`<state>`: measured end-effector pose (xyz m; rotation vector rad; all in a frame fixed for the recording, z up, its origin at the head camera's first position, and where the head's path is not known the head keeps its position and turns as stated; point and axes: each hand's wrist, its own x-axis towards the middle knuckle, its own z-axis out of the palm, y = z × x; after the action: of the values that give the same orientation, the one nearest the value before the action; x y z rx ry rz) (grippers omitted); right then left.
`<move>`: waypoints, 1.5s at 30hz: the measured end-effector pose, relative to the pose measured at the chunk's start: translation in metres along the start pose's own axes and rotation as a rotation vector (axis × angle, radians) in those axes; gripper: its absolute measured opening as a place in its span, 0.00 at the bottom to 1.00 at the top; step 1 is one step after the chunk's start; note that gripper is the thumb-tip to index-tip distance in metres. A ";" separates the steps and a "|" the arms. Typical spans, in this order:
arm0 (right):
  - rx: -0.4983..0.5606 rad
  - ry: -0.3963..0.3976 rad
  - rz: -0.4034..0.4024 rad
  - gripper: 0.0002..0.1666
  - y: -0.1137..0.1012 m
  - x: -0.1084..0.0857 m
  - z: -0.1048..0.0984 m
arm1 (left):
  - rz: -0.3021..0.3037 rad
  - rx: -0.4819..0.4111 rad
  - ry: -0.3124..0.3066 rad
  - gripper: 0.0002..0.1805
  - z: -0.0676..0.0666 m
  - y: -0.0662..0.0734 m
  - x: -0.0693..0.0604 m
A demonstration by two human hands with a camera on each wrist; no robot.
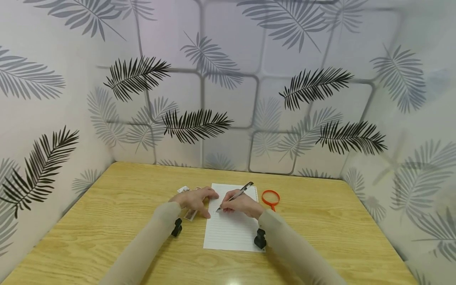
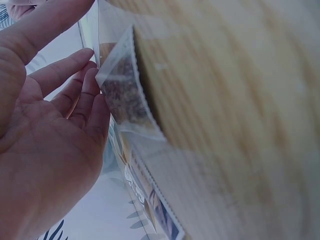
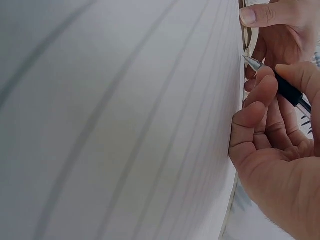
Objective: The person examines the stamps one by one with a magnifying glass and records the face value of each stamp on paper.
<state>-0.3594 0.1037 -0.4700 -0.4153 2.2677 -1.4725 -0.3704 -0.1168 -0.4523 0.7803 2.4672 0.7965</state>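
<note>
My right hand [image 1: 242, 205] pinches a pen [image 1: 244, 190] with a dark grip and clear barrel, its tip at the lined paper [image 1: 231, 233]. In the right wrist view the pen tip [image 3: 248, 59] is close to the sheet, and the curled lower fingers of the right hand [image 3: 280, 130] rest against it. At the sheet's left edge, my left hand [image 1: 194, 199] lies with fingers spread, thumb and fingertips on the paper. Beneath and beside the left hand [image 2: 55, 115] are stamp-like pieces with toothed edges, one a brownish stamp [image 2: 127, 97]; the hand partly covers them in the head view.
A red-rimmed magnifying glass [image 1: 270, 198] lies right of the paper, its handle end near the right forearm. The wooden table [image 1: 107, 213] meets a leaf-patterned wall covering [image 1: 228, 99] at the back and sides. Dark cameras are strapped to both wrists.
</note>
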 end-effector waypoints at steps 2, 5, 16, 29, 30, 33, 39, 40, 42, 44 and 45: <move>-0.002 0.005 -0.004 0.05 0.000 0.000 0.000 | -0.004 -0.001 -0.002 0.40 0.000 0.000 0.000; -0.009 0.004 -0.006 0.06 0.000 0.000 0.000 | -0.011 -0.009 -0.001 0.40 0.000 -0.001 0.000; 0.002 0.018 0.005 0.06 -0.001 -0.002 -0.001 | -0.015 0.007 0.000 0.40 0.001 0.000 0.001; -0.005 0.002 -0.014 0.06 0.003 0.000 -0.002 | -0.019 0.013 0.005 0.40 0.001 0.000 0.000; -0.004 0.002 -0.016 0.06 0.003 0.000 -0.002 | -0.022 0.011 0.005 0.40 0.001 0.001 0.000; -0.004 0.000 -0.029 0.07 0.002 -0.001 -0.002 | -0.020 0.014 0.005 0.40 0.001 0.001 0.000; -0.012 -0.033 -0.048 0.08 0.001 -0.002 -0.002 | -0.020 0.013 0.004 0.40 0.001 0.001 0.000; -0.013 -0.038 -0.050 0.07 0.001 -0.002 -0.002 | -0.020 0.013 0.003 0.40 0.001 0.001 0.000; -0.012 -0.039 -0.047 0.07 0.001 -0.002 -0.002 | -0.019 0.021 0.001 0.40 0.001 0.001 0.000; -0.008 -0.034 -0.037 0.06 0.001 -0.001 -0.002 | -0.017 0.027 0.001 0.40 0.001 0.000 0.000; -0.004 -0.029 -0.030 0.06 0.001 -0.001 -0.002 | -0.016 0.028 0.001 0.40 0.001 0.000 0.000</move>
<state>-0.3590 0.1058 -0.4698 -0.4713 2.2519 -1.4670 -0.3701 -0.1162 -0.4535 0.7691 2.4873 0.7581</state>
